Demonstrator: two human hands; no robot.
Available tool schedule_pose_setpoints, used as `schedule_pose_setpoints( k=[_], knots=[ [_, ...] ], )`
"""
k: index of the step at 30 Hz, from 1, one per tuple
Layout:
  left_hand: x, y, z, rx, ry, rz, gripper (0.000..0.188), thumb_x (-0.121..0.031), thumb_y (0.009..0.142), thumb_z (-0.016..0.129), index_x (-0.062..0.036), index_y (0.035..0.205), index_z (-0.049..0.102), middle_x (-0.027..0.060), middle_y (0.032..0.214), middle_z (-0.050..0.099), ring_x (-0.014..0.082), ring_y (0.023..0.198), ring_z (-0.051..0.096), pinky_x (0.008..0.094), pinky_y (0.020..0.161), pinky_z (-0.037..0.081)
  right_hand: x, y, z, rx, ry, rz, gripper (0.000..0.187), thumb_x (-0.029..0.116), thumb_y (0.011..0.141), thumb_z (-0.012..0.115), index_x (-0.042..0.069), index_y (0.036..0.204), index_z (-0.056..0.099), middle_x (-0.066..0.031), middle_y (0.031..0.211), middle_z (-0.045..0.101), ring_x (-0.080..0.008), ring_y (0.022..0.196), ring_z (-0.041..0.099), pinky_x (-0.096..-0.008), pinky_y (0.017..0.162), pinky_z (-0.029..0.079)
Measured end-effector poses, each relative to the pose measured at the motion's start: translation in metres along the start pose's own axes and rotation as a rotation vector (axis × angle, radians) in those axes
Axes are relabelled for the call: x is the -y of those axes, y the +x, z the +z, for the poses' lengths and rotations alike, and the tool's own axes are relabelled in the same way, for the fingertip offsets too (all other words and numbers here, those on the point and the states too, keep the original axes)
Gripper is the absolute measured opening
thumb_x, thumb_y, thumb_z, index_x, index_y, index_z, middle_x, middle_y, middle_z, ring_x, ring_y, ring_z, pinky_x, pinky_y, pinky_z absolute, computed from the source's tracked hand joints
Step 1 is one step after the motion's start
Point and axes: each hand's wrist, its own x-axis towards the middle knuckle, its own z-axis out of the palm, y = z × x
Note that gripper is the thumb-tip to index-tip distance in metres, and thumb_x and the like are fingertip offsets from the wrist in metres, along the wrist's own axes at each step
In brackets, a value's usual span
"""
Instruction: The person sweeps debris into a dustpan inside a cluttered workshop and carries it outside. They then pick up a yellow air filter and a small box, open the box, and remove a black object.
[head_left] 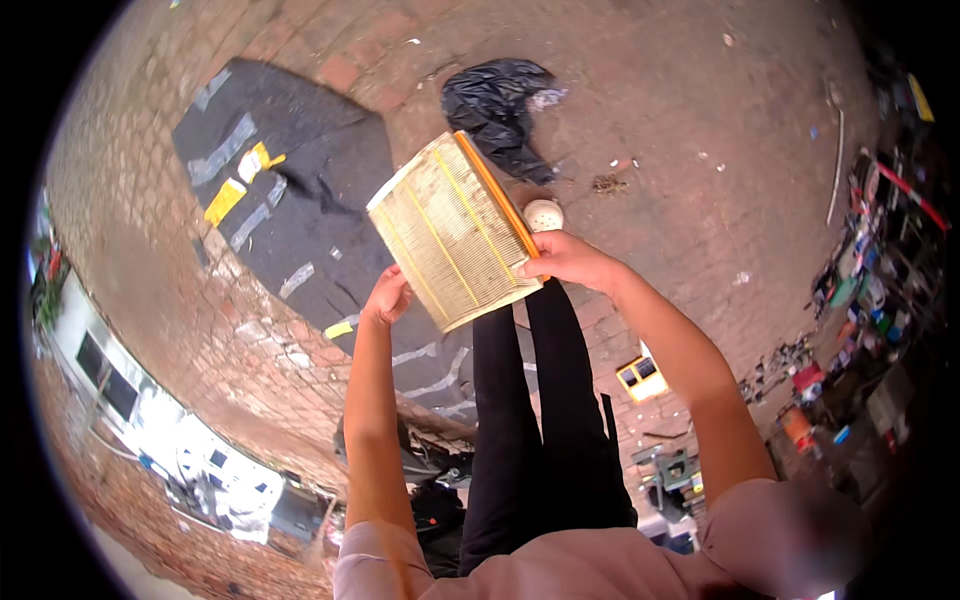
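A rectangular pleated air filter (452, 235) is held up in front of me, tilted, with an orange rim along its right side. Its pleats look dirty and yellowish, crossed by yellow lines. My right hand (572, 262) grips the lower right corner, thumb on the pleated face and the other fingers behind. At the lower left edge my left hand (388, 296) is closed on the filter, its fingertips partly hidden at the edge.
A dark mat (300, 130) patched with grey tape lies on the brick ground, with yellow wrappers (228, 200) on it. Beyond the filter are a black plastic bag (495, 100) and a pale round perforated object (544, 214). Assorted clutter (860, 330) lines the right side.
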Motion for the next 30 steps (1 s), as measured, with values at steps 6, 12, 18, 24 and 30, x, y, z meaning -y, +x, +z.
schedule_pose_setpoints(
  k=[6,12,18,24,30],
  knots=[
    [0.035,0.037,0.053,0.145,0.107,0.137,0.032,-0.008,0.083,0.059,-0.0042,0.114,0.052,0.0055,0.110,0.059,0.0172,0.099,0.057,0.0313,0.085,0.048,-0.049,-0.059,-0.068,-0.278,-0.296,-0.067,0.030,0.023,0.077,0.066,0.000,0.094,0.058,-0.0049,0.084,0.062,-0.0099,0.075,0.055,-0.0241,0.067,0.045],
    [0.033,0.089,0.091,0.145,0.089,0.173,0.028,-0.003,0.082,0.057,-0.0051,0.110,0.054,0.0043,0.109,0.059,0.0173,0.100,0.055,0.0325,0.089,0.044,-0.102,-0.041,-0.174,-1.017,-0.127,-0.337,0.030,0.029,0.076,0.067,0.002,0.086,0.058,-0.0081,0.081,0.065,-0.0138,0.077,0.061,-0.0271,0.069,0.048],
    [0.029,0.133,0.072,0.142,0.177,0.180,0.040,-0.013,0.083,0.059,-0.0054,0.120,0.047,0.0060,0.118,0.054,0.0223,0.107,0.051,0.0377,0.093,0.042,-0.209,0.062,-0.310,-1.381,-0.380,0.036,0.028,0.019,0.072,0.067,0.005,0.095,0.061,-0.0108,0.092,0.065,-0.0272,0.087,0.062,-0.0357,0.078,0.048],
    [0.012,0.144,0.036,-0.025,0.177,0.057,0.044,-0.021,0.086,0.054,-0.0021,0.124,0.043,0.0086,0.119,0.052,0.0260,0.108,0.051,0.0408,0.092,0.043,-0.191,0.108,-0.340,-1.648,-0.662,0.070,0.028,0.018,0.071,0.065,0.006,0.096,0.060,-0.0091,0.086,0.065,-0.0234,0.082,0.063,-0.0340,0.072,0.050],
    [0.010,0.140,0.037,-0.002,0.200,0.023,0.042,-0.024,0.088,0.049,-0.0011,0.124,0.044,0.0115,0.118,0.053,0.0269,0.106,0.053,0.0419,0.091,0.046,-0.192,0.101,-0.327,-1.570,-0.408,0.049,0.030,0.017,0.071,0.062,0.003,0.094,0.049,-0.0207,0.087,0.060,-0.0360,0.081,0.060,-0.0447,0.072,0.049]
  ],
)
